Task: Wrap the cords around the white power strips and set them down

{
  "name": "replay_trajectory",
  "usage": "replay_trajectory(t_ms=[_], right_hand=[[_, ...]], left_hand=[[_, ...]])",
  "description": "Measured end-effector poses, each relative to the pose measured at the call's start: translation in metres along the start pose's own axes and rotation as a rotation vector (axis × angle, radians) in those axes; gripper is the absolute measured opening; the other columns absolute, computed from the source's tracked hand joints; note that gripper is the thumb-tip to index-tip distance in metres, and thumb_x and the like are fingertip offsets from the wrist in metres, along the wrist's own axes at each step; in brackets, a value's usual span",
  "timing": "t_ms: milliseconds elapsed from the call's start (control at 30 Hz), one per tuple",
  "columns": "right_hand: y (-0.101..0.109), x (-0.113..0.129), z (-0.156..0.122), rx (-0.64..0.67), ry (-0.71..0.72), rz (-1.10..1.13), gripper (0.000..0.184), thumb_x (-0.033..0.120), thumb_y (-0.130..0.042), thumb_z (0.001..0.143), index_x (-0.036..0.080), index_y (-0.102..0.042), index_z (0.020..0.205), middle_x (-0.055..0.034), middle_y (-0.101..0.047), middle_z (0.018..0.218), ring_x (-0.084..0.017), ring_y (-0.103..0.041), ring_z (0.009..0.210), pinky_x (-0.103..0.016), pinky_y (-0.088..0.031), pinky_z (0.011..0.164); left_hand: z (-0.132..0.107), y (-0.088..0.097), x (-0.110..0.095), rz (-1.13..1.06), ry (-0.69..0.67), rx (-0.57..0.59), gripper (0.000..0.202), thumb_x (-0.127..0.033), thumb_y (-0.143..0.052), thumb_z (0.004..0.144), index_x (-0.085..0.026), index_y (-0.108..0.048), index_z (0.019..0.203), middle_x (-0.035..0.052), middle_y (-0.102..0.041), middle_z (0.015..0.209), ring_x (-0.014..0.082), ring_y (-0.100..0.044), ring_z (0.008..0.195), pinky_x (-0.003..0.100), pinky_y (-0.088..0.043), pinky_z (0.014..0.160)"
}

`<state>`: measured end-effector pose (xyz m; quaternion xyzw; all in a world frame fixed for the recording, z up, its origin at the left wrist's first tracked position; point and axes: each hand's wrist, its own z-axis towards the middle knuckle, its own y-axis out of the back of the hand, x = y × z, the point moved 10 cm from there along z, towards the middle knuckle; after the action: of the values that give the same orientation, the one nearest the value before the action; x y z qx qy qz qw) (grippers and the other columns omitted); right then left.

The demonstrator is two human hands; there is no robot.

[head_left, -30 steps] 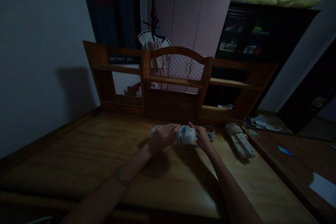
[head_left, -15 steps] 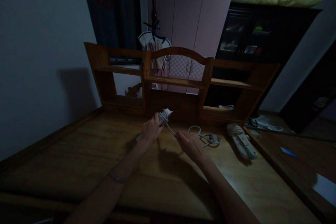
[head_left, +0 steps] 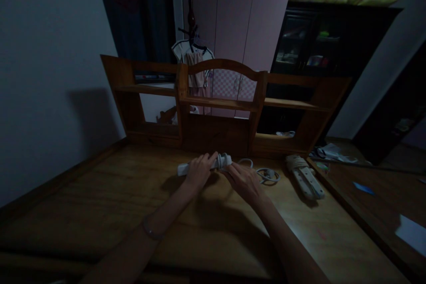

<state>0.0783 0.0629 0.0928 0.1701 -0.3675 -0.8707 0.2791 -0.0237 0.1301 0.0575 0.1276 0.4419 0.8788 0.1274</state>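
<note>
A white power strip (head_left: 183, 169) is held level above the desk, its left end sticking out past my left hand (head_left: 199, 171), whose fingers wrap around its middle. Some turns of cord circle the strip's right end. My right hand (head_left: 244, 179) is closed on the cord close to that end; its fingertips are partly hidden. The loose part of the grey-white cord (head_left: 269, 175) lies in loops on the desk, to the right of my right hand, with what looks like a plug in the loops.
Another power strip (head_left: 309, 182), its cord wrapped round one end, lies at the desk's right. A wooden shelf unit (head_left: 219, 104) stands along the back edge of the desk (head_left: 133, 213). Lower at right is a brown surface with a blue packet (head_left: 363, 187) and white paper (head_left: 412, 233).
The power strip has turned from pointing away and up to lying nearly level crosswise. My right hand has brought the cord close against the strip's right end.
</note>
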Motion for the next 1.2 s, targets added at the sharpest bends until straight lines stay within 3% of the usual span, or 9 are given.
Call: replay_trajectory(t_ms=[200,367,500,633,833,933,1067,1200], right_hand=[[0.007,-0.028,0.000,-0.030,-0.135,0.137,0.021,0.038,-0.051,0.089,0.020,-0.062,0.088,-0.0037,-0.062,0.079,-0.013,-0.054,0.069,-0.024,-0.033,0.062],[0.000,-0.058,-0.002,-0.031,-0.315,0.614,0.029,0.046,-0.063,0.078,0.018,-0.065,0.086,-0.0029,-0.063,0.078,-0.013,-0.056,0.068,-0.022,-0.039,0.062],[-0.010,-0.064,-0.002,0.046,-0.386,0.901,0.033,0.047,-0.070,0.070,0.016,-0.067,0.079,-0.0029,-0.066,0.077,-0.015,-0.058,0.072,-0.024,-0.043,0.065],[-0.014,-0.063,-0.002,0.108,-0.407,1.001,0.031,0.045,-0.070,0.068,0.016,-0.064,0.077,-0.0024,-0.064,0.076,-0.015,-0.057,0.072,-0.025,-0.043,0.066],[-0.018,-0.074,-0.005,0.109,-0.466,1.057,0.037,0.042,-0.073,0.063,0.018,-0.051,0.082,0.0036,-0.053,0.072,-0.010,-0.047,0.062,-0.020,-0.038,0.057],[-0.027,-0.078,-0.007,0.168,-0.475,1.058,0.033,0.044,-0.069,0.068,0.017,-0.052,0.075,0.0028,-0.052,0.070,-0.010,-0.047,0.064,-0.021,-0.038,0.058],[-0.037,-0.082,-0.011,0.216,-0.483,1.092,0.032,0.046,-0.065,0.072,0.016,-0.054,0.073,0.0015,-0.054,0.069,-0.010,-0.048,0.064,-0.021,-0.037,0.058],[-0.044,-0.088,-0.013,0.198,-0.458,1.036,0.032,0.046,-0.063,0.075,0.015,-0.057,0.072,0.0019,-0.054,0.067,-0.010,-0.048,0.063,-0.020,-0.037,0.058]], left_hand=[[-0.005,0.009,-0.032,0.037,-0.241,-0.055,0.047,-0.018,-0.049,0.087,-0.025,-0.040,0.132,0.0049,-0.058,0.089,0.0179,-0.055,0.083,0.030,-0.041,0.074],[-0.008,0.026,-0.047,-0.006,-0.396,-0.129,0.046,-0.022,-0.047,0.089,-0.022,-0.038,0.135,0.0071,-0.061,0.096,0.0189,-0.058,0.090,0.032,-0.043,0.080],[-0.014,0.038,-0.051,-0.026,-0.522,-0.224,0.044,-0.018,-0.044,0.091,-0.023,-0.039,0.134,0.0088,-0.062,0.109,0.0193,-0.057,0.101,0.036,-0.044,0.087],[-0.026,0.042,-0.059,-0.077,-0.684,-0.302,0.035,-0.017,-0.041,0.092,-0.020,-0.047,0.126,0.0094,-0.062,0.114,0.0200,-0.056,0.107,0.039,-0.045,0.090],[-0.032,0.054,-0.068,-0.194,-0.695,-0.276,0.047,-0.018,-0.037,0.092,-0.007,-0.032,0.137,0.0157,-0.058,0.120,0.0211,-0.054,0.111,0.038,-0.045,0.094],[-0.037,0.061,-0.071,-0.196,-0.718,-0.320,0.044,-0.016,-0.040,0.091,-0.011,-0.037,0.134,0.0122,-0.059,0.120,0.0209,-0.054,0.113,0.039,-0.045,0.096],[-0.040,0.057,-0.072,-0.160,-0.745,-0.330,0.035,-0.015,-0.043,0.090,-0.016,-0.047,0.125,0.0091,-0.060,0.119,0.0211,-0.054,0.113,0.040,-0.045,0.096],[-0.039,0.055,-0.070,-0.174,-0.721,-0.316,0.038,-0.015,-0.045,0.089,-0.016,-0.045,0.127,0.0088,-0.060,0.119,0.0209,-0.054,0.112,0.040,-0.044,0.096]])
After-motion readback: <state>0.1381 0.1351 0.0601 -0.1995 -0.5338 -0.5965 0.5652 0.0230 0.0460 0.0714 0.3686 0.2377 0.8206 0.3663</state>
